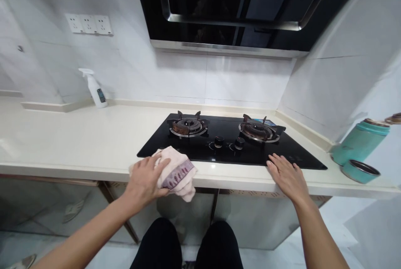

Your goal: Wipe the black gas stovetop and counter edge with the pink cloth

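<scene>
A pale pink cloth (180, 164) with a purple patterned band lies bunched under my left hand (145, 179), whose fingers grip it at the counter's front edge. Part of the cloth hangs over that edge. My right hand (288, 177) rests flat with fingers stretched out, its fingertips at the front rim of the black gas stove (200, 154). Nothing is in that hand. Two burners, a left burner (188, 127) and a right burner (260, 130), stand on the stove behind my hands. Two black knobs (219, 141) sit between them.
A white spray bottle (96, 89) stands at the back left of the cream counter (78, 139). To the right are a teal flask (360, 141) and a small teal cup (360, 171). A black range hood (225, 6) overhangs the stove. Glass-fronted cabinets (250, 219) are below.
</scene>
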A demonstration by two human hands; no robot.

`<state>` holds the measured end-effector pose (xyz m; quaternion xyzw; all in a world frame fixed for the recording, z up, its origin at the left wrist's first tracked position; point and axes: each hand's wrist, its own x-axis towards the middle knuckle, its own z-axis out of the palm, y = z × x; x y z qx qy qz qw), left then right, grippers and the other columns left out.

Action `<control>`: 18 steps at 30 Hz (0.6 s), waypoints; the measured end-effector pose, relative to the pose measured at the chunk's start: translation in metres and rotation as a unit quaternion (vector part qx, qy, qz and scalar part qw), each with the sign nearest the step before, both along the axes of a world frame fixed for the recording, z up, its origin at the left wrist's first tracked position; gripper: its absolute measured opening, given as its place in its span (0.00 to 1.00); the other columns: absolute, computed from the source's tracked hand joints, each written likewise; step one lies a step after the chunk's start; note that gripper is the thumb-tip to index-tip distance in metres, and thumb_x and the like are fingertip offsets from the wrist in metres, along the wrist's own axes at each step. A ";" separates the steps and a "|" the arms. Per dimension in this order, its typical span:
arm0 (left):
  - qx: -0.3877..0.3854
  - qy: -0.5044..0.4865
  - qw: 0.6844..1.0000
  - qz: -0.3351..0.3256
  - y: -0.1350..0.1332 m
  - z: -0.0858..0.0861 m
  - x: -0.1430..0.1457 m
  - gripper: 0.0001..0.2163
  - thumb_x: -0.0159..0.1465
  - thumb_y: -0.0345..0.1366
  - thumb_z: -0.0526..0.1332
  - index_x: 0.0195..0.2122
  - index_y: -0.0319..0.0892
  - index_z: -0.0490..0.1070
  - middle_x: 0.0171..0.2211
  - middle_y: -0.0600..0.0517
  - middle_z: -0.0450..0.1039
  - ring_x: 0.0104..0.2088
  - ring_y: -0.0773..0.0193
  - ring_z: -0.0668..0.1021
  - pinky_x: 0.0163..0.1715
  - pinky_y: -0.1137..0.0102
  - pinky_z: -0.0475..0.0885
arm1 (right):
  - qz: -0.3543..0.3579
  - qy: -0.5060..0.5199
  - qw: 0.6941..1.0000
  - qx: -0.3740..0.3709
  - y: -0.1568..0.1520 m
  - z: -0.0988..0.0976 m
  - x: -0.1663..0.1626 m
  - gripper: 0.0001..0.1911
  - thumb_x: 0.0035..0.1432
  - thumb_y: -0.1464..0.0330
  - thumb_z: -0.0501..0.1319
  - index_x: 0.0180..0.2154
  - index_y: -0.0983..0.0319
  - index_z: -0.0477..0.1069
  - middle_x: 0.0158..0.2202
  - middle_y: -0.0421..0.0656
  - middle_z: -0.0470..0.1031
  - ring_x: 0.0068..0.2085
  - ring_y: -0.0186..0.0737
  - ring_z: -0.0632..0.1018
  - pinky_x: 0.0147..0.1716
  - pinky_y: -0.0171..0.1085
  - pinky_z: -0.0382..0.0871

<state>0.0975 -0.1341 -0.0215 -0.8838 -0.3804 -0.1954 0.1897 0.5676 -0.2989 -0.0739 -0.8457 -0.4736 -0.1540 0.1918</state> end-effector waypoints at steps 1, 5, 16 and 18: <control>0.009 -0.009 1.000 -0.011 -0.007 -0.003 0.012 0.36 0.50 0.47 0.76 0.60 0.47 0.70 0.61 0.37 0.69 0.53 0.38 0.74 0.51 0.48 0.69 | 0.001 -0.002 1.000 0.004 0.000 -0.001 0.000 0.35 0.71 0.50 0.37 0.65 0.58 0.68 0.70 0.42 0.64 0.72 0.48 0.60 0.69 0.59 0.51; 0.017 -0.039 0.997 -0.066 -0.037 -0.018 0.076 0.40 0.48 0.48 0.79 0.61 0.49 0.67 0.60 0.37 0.68 0.51 0.40 0.74 0.48 0.49 0.68 | 0.004 -0.002 1.000 0.013 0.000 -0.004 0.003 0.36 0.70 0.49 0.38 0.65 0.57 0.67 0.70 0.41 0.63 0.72 0.47 0.60 0.69 0.58 0.51; -0.019 0.009 0.969 -0.247 -0.097 -0.026 0.238 0.27 0.67 0.44 0.63 0.66 0.51 0.59 0.51 0.41 0.72 0.46 0.48 0.75 0.42 0.56 0.68 | 0.018 -0.005 1.000 0.024 -0.002 -0.006 0.016 0.37 0.68 0.47 0.37 0.63 0.56 0.69 0.68 0.42 0.66 0.70 0.48 0.63 0.69 0.58 0.54; -0.002 0.011 0.964 -0.265 -0.089 -0.028 0.227 0.25 0.69 0.42 0.61 0.65 0.52 0.60 0.50 0.42 0.73 0.46 0.49 0.75 0.40 0.58 0.68 | 0.020 -0.003 1.000 0.024 -0.003 -0.007 0.018 0.36 0.68 0.47 0.38 0.63 0.55 0.69 0.69 0.41 0.66 0.70 0.48 0.63 0.68 0.58 0.54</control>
